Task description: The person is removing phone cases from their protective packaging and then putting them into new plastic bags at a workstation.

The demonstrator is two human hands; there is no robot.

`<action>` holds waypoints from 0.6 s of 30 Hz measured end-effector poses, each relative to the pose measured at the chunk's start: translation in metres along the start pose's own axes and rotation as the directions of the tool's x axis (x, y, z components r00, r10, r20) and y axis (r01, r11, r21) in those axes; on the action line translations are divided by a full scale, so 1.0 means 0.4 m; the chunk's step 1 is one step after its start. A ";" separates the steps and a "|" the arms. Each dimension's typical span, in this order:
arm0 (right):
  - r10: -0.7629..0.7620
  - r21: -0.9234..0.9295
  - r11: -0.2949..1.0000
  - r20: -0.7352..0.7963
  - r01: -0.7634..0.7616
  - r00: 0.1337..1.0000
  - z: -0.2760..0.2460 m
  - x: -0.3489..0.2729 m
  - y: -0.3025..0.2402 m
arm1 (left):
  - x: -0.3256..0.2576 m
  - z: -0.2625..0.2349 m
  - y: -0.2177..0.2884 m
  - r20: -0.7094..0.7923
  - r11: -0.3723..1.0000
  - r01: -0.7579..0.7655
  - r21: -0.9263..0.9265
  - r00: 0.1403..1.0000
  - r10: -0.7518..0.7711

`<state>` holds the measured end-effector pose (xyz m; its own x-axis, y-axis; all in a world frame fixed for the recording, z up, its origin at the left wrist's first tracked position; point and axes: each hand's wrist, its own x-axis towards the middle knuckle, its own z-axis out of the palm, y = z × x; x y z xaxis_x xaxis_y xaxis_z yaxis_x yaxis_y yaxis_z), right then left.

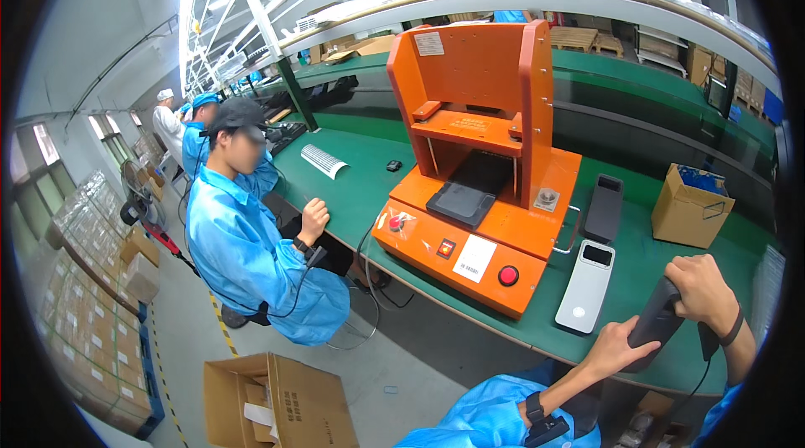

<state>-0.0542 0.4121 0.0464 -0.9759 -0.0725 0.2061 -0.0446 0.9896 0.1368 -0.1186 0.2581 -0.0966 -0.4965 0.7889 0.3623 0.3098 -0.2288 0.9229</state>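
At the right of the bench, a long dark grey housing is held tilted between my hands. My left hand grips its lower end, thumb along the side. My right hand wraps over its upper end. Just left of it lies a white elongated device with a black window at its top and a round mark near the bottom. Behind that, a similar dark housing rests on the green bench top. The orange press machine stands further left, a black fixture plate on its bed.
A cardboard box with blue contents sits at the bench's right. A co-worker in blue sits left of the press. An open carton stands on the floor. A printed sheet and a small black object lie on the bench.
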 end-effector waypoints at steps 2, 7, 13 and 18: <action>-0.017 0.046 0.999 0.028 0.016 0.999 0.030 0.020 0.017 | -0.003 -0.014 0.005 -0.008 0.996 0.092 -0.010 0.996 -0.092; 0.036 0.145 0.988 0.118 -0.053 0.992 0.076 0.016 0.057 | 0.001 -0.004 0.005 -0.003 0.982 0.181 -0.048 0.983 -0.181; -0.080 0.147 0.988 0.283 0.040 0.956 0.066 0.129 0.069 | 0.035 -0.055 0.032 -0.083 0.938 0.335 0.085 0.941 -0.329; -0.053 0.155 0.988 0.298 0.007 0.953 0.058 0.106 0.090 | 0.053 -0.027 0.027 -0.027 0.916 0.388 0.100 0.922 -0.387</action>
<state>-0.1024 0.4477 0.0374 -0.9914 -0.0850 -0.0993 -0.0840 0.9964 -0.0141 -0.1345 0.2660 -0.0774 -0.5994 0.8002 -0.0201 0.1722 0.1534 0.9730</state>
